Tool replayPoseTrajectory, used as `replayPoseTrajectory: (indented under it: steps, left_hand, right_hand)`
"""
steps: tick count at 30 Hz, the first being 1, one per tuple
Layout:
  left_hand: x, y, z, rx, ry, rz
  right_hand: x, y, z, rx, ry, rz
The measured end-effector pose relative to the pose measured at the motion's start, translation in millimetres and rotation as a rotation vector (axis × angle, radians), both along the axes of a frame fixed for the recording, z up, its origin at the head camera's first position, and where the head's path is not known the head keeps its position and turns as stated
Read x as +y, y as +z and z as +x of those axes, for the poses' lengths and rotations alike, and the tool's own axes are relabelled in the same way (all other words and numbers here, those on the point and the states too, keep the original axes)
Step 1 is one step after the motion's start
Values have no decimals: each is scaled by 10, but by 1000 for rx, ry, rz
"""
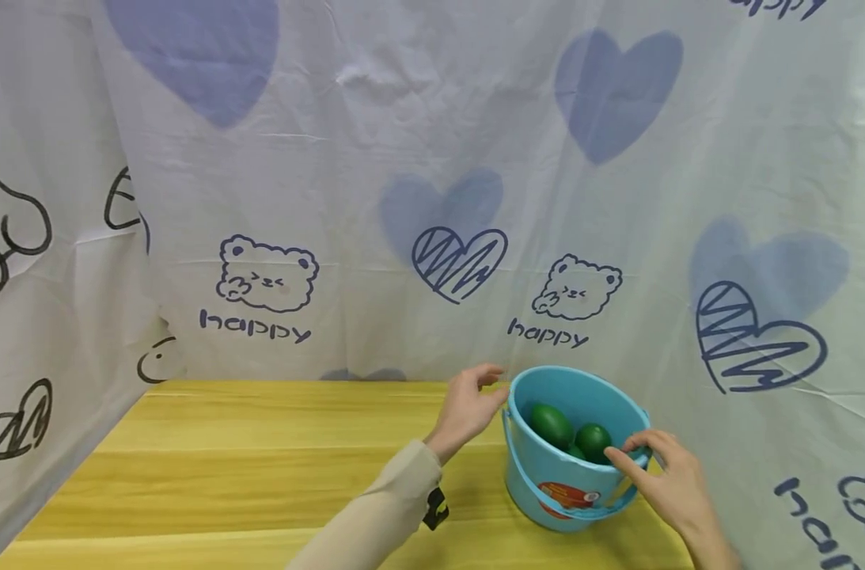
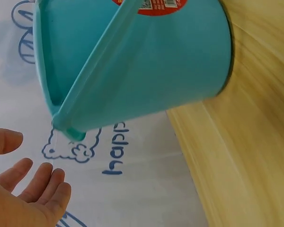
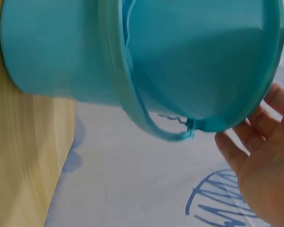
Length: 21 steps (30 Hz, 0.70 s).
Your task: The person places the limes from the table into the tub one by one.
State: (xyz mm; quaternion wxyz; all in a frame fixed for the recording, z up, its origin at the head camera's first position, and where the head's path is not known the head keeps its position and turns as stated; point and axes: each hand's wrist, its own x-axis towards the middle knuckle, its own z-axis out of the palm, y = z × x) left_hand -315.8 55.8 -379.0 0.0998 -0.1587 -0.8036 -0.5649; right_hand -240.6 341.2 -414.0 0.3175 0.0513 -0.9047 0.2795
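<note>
A light-blue plastic bucket [image 1: 539, 483] stands upright on the wooden table, its handle [image 1: 521, 467] hanging down at the front. Inside lie smooth dark-green oval fruits [image 1: 552, 426]; two show clearly, with part of another below them. My left hand [image 1: 469, 408] is beside the bucket's left rim, fingers loosely bent and holding nothing; in the left wrist view a gap separates it from the rim. At the right rim, my right hand [image 1: 670, 479] has its thumb and fingers spread about the edge. In the right wrist view its fingertips [image 3: 232, 146] lie against or just behind the rim.
The yellow wood-grain table [image 1: 261, 459] extends left of the bucket. A pale curtain [image 1: 361, 119] printed with hearts, bears and lettering hangs behind it and on both sides, close to the bucket's right. A small black-and-yellow object [image 1: 436, 509] shows under the left sleeve.
</note>
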Motion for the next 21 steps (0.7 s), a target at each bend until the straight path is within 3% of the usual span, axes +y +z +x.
replayPoseTrajectory:
  steps: [4, 11, 17, 21]
  left_hand:
    - [-163, -83, 30, 28, 13, -15]
    - [-527, -293, 126, 41, -8, -20]
    - [-773, -380, 209, 43, 11, -108]
    - [-919, -415, 275, 99, 60, -219]
  right_hand:
    - [-75, 17, -35, 34, -10, -4]
    - [-280, 86, -91, 88, 54, 22]
    - [-497, 138, -68, 14, 112, 88]
    - [-671, 179, -21, -63, 137, 139]
